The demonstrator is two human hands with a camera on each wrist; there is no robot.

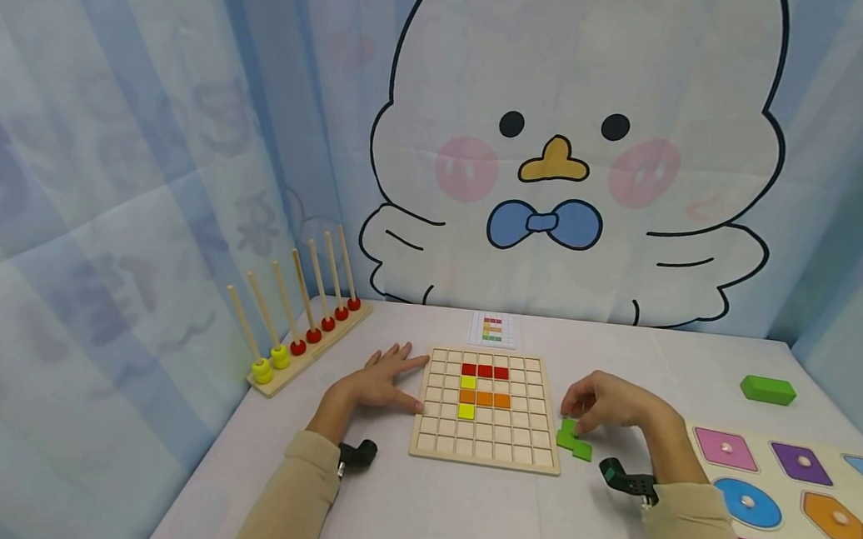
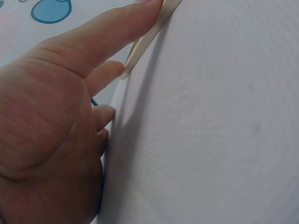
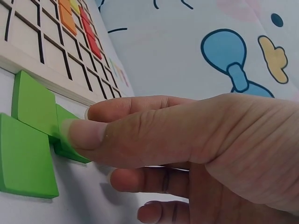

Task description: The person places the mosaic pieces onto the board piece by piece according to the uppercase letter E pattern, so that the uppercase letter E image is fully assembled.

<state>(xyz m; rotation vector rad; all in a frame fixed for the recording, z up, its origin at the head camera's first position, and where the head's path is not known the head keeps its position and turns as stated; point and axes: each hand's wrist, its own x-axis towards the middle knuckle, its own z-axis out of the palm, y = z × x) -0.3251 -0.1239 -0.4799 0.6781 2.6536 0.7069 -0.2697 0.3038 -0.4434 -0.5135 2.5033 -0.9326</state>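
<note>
A wooden grid board [image 1: 434, 449] lies flat, with red tiles [image 1: 485, 372], yellow tiles [image 1: 466, 411] and orange tiles [image 1: 484, 398] in some of its squares. My left hand [image 1: 379, 380] has its fingers spread, and the thumb and index finger touch the board's left edge. On the other side, my right hand [image 1: 610, 403] hovers low over several green tiles [image 3: 28, 156] beside the board's right edge. In the right wrist view its thumb [image 3: 88, 135] overlaps the farthest green tile, with the fingers loosely bent; no firm grip shows.
Behind the board lies a small pattern card [image 1: 493, 330] with coloured squares. A bead rack [image 1: 306, 348] with upright rods stands at the left. To the right are a green block [image 1: 767, 390] and a knobbed shape puzzle [image 1: 792, 487]. A printed curtain [image 1: 567, 271] hangs behind the table.
</note>
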